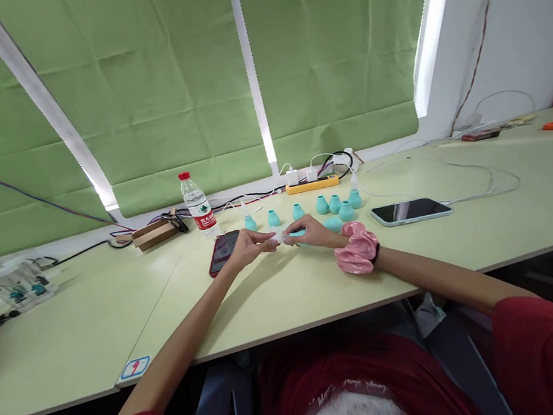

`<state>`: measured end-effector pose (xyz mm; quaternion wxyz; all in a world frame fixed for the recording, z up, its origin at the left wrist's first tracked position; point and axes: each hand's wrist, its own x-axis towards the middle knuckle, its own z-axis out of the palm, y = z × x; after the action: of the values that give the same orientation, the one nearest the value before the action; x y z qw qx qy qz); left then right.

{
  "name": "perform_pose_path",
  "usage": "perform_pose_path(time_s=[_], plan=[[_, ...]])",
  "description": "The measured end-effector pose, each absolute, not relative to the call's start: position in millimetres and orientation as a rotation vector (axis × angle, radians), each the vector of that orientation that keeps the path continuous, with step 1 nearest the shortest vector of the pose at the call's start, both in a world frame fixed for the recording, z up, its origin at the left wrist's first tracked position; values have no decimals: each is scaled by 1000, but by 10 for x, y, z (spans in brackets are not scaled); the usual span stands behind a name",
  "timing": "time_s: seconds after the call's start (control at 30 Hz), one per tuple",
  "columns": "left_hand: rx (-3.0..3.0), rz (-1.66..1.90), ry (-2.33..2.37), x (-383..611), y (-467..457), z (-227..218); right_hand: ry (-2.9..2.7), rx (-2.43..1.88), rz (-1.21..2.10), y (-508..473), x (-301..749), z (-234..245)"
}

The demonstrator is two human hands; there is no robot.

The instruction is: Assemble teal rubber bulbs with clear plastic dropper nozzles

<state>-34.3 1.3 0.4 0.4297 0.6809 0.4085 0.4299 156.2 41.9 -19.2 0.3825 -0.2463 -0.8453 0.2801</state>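
My left hand and my right hand meet over the pale green desk, fingers pinched together. Between them is a small whitish piece joined to a teal part; the left fingers pinch the white end, the right fingers close on the teal end. A pink scrunchie sits on my right wrist. Just behind the hands stand several small teal bulb-shaped pieces in a loose row. A red phone lies under my left hand.
A water bottle with a red cap stands at the back left of the hands. A yellow power strip with chargers and cables lies by the window. A dark phone rests to the right, a clear plastic tray at far left.
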Motion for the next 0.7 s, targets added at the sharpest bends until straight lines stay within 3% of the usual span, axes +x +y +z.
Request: perform_pose_path(time_s=[0.17,0.4,0.57,0.7], plan=[[1751,1071,1029,-295,17,28,-2232,-583,746,398,1582,-132],[1912,1266,1091,-257,39,84,-2077,-689,319,550,1755,245],[2619,805,1576,-313,85,-155,-2010,-996,196,887,1982,308],[2734,456,1682,-221,74,-335,-1948,-1215,118,1089,2077,96]])
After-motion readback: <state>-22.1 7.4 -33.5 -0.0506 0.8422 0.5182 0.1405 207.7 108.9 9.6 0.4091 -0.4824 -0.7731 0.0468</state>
